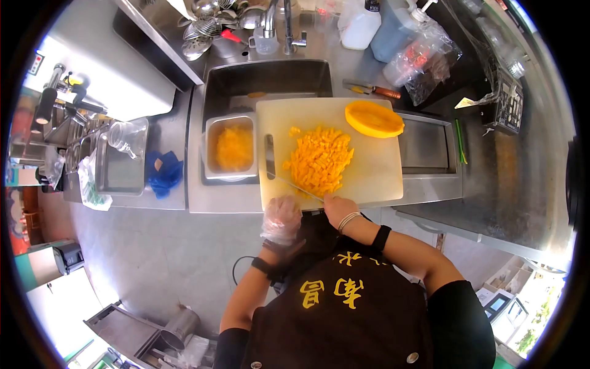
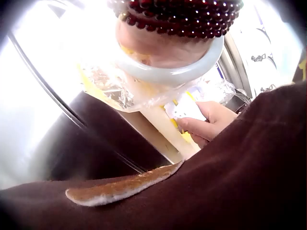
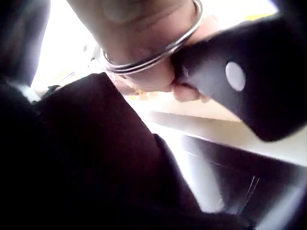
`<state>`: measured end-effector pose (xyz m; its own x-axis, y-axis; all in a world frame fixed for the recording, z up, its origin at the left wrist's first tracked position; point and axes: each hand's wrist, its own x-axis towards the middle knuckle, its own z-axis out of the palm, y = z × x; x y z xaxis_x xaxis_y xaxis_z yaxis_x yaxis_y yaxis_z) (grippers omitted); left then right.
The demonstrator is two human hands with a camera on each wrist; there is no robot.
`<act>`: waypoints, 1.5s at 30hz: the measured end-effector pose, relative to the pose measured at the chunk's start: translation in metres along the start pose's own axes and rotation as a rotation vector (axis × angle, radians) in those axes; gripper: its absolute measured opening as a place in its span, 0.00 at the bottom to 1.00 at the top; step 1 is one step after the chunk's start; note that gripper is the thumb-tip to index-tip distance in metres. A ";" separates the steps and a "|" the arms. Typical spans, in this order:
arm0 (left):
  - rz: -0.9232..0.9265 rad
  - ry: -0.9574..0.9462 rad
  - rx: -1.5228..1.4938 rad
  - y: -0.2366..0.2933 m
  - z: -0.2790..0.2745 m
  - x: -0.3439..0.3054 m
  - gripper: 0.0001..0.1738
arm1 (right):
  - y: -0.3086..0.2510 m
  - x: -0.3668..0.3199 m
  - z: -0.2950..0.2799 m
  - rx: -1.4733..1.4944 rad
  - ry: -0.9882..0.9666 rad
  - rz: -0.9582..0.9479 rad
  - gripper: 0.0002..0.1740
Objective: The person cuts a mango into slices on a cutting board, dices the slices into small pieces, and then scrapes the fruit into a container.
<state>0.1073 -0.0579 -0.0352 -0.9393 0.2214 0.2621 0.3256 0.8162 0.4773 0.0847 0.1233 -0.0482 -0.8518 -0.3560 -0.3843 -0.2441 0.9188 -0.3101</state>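
Note:
On the white cutting board lies a heap of diced yellow-orange fruit. A knife, seen nearly edge-on, lies along the heap's near left side. My right hand grips it by the handle at the board's near edge. In the right wrist view, a dark handle with a pale rivet runs past the fingers. My left hand, in a clear plastic glove, is at the board's near left corner beside the blade; its fingers are blurred, and I cannot tell whether they are curled.
A hollow, oblong fruit piece sits at the board's back right. Left of the board, a steel pan holds more orange fruit. The sink and ladles lie behind; a peeler-like tool and plastic jugs stand back right.

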 end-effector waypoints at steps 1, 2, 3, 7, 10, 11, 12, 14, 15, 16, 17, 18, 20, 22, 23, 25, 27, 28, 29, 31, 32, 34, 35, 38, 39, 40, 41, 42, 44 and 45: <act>-0.104 0.019 -0.075 0.004 0.001 0.002 0.11 | 0.000 0.000 -0.003 0.005 -0.006 -0.017 0.11; -0.096 0.021 -0.075 0.007 0.002 0.004 0.11 | 0.001 0.001 -0.009 0.005 0.002 -0.013 0.11; -0.148 0.031 -0.106 0.009 0.004 0.006 0.12 | 0.003 0.001 -0.017 0.052 -0.016 -0.054 0.11; -0.278 0.065 -0.265 0.007 0.028 0.010 0.18 | 0.013 -0.004 -0.053 0.143 0.083 -0.042 0.11; -0.331 0.076 -0.320 0.010 0.037 0.023 0.19 | 0.038 0.002 -0.074 0.083 0.142 0.103 0.10; -0.326 0.079 -0.321 0.011 0.034 0.026 0.19 | 0.048 0.003 -0.078 0.081 0.147 0.104 0.10; -0.367 -0.035 -0.320 0.017 0.020 0.033 0.21 | 0.059 0.004 -0.079 0.041 0.221 0.155 0.10; -0.406 -0.148 -0.316 0.019 0.004 0.041 0.23 | 0.076 0.005 -0.081 0.002 0.298 0.205 0.09; -0.376 -0.039 -0.255 0.018 -0.001 0.043 0.24 | 0.082 0.004 -0.081 -0.048 0.300 0.233 0.09; -0.343 0.070 -0.195 0.015 -0.004 0.045 0.25 | 0.088 0.004 -0.081 -0.099 0.304 0.263 0.09; -0.338 0.068 -0.195 0.011 -0.006 0.050 0.25 | 0.094 0.004 -0.077 -0.097 0.307 0.267 0.09; -0.294 0.105 -0.174 0.007 -0.006 0.057 0.30 | 0.100 0.006 -0.072 -0.111 0.304 0.282 0.09; -0.204 0.112 -0.105 -0.008 0.010 0.057 0.45 | 0.106 0.010 -0.064 -0.126 0.306 0.297 0.09; -0.243 -0.014 -0.035 -0.001 0.009 0.072 0.47 | 0.105 0.014 -0.059 -0.071 0.299 0.280 0.09; -0.286 -0.144 0.035 0.002 0.008 0.080 0.50 | 0.105 0.017 -0.055 -0.072 0.301 0.279 0.09; -0.244 -0.148 0.057 0.003 0.006 0.096 0.49 | 0.102 0.022 -0.051 -0.016 0.274 0.230 0.10; -0.264 -0.219 0.102 0.000 0.013 0.110 0.50 | 0.097 0.028 -0.052 -0.030 0.271 0.193 0.10; -0.264 -0.217 0.103 -0.002 0.018 0.115 0.50 | 0.096 0.031 -0.054 -0.045 0.268 0.157 0.10; -0.196 -0.226 0.112 -0.004 0.022 0.121 0.50 | 0.096 0.034 -0.056 -0.044 0.272 0.156 0.10; -0.126 -0.235 0.125 -0.002 0.023 0.128 0.50 | 0.096 0.038 -0.061 -0.102 0.197 0.081 0.10; -0.063 -0.258 0.052 0.000 0.023 0.129 0.49 | 0.096 0.039 -0.063 -0.100 0.201 0.081 0.10; 0.003 -0.283 -0.021 0.001 0.025 0.126 0.48 | 0.098 0.036 -0.070 -0.160 0.133 -0.013 0.10; 0.043 -0.245 -0.057 -0.001 0.030 0.120 0.47 | 0.100 0.034 -0.072 -0.160 0.135 -0.010 0.10; 0.080 -0.203 -0.136 0.006 0.021 0.111 0.44 | 0.104 0.024 -0.077 -0.203 0.056 -0.068 0.09; 0.073 -0.198 -0.178 0.008 0.016 0.109 0.42 | 0.103 0.021 -0.079 -0.196 0.038 -0.068 0.10; 0.075 -0.196 -0.178 0.007 0.015 0.107 0.42 | 0.103 0.018 -0.083 -0.189 0.020 -0.069 0.10; 0.078 -0.155 -0.199 0.005 0.013 0.104 0.40 | 0.101 0.015 -0.086 -0.191 0.021 -0.069 0.10; 0.082 -0.115 -0.222 0.006 0.011 0.104 0.39 | 0.099 0.013 -0.090 -0.148 0.088 -0.054 0.11; 0.068 0.011 -0.175 0.011 0.003 0.100 0.37 | 0.096 0.009 -0.095 -0.105 0.158 -0.029 0.12; 0.048 0.137 -0.125 0.017 -0.005 0.101 0.35 | 0.095 0.008 -0.096 -0.082 0.257 -0.054 0.12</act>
<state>0.0182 -0.0246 0.0038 -0.9017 0.1767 0.3946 0.3884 0.7319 0.5598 0.0106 0.2242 0.0028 -0.9238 -0.3592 -0.1323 -0.3198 0.9142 -0.2489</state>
